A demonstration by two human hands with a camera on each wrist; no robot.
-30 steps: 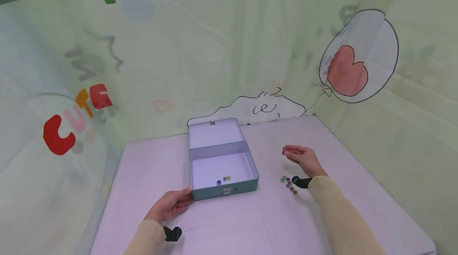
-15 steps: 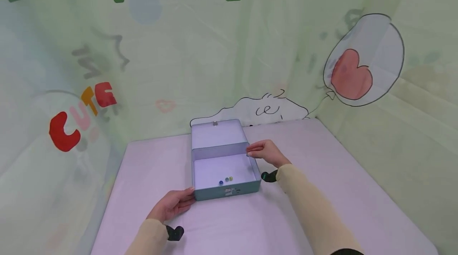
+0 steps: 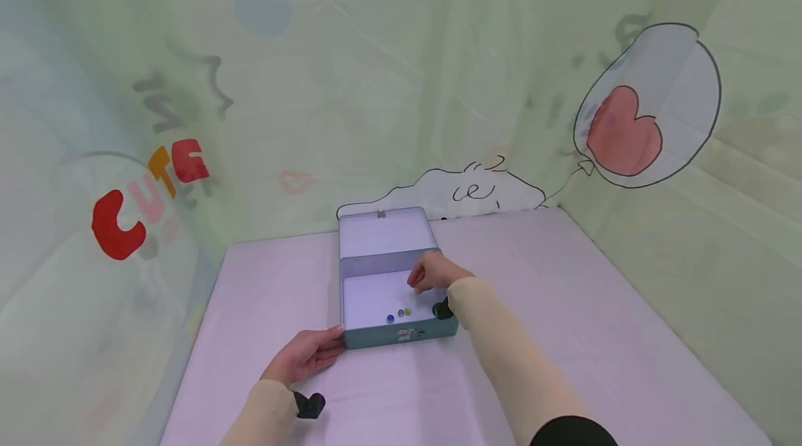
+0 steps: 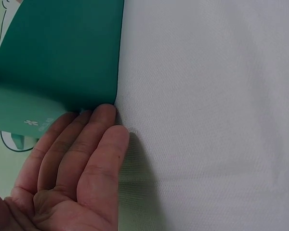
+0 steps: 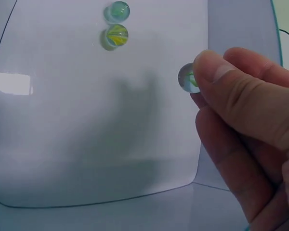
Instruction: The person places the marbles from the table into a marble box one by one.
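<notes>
A teal metal box [image 3: 402,335] stands with its lid [image 3: 385,234] raised at the back. Three glass marbles lie near its front wall in the head view: a blue marble [image 3: 390,319], a greenish marble [image 3: 401,313] and a yellow marble [image 3: 408,311]. My right hand [image 3: 434,272] is over the box's inside, pinching a clear marble with a green swirl [image 5: 187,78] between thumb and fingers, above the floor of the box. With fairly straight fingers my left hand [image 3: 308,354] touches the box's front left corner; the left wrist view shows its fingertips [image 4: 105,113] against the green wall.
The box rests on a table with a pale cloth [image 3: 376,404]. Behind it hangs a printed curtain [image 3: 351,98], which also runs along both sides. My right sleeve [image 3: 510,355] covers part of the table to the right of the box.
My right hand has come left from beside the loose marbles on the table, over the box's right wall, carrying a marble. My left hand has stayed at the corner.
</notes>
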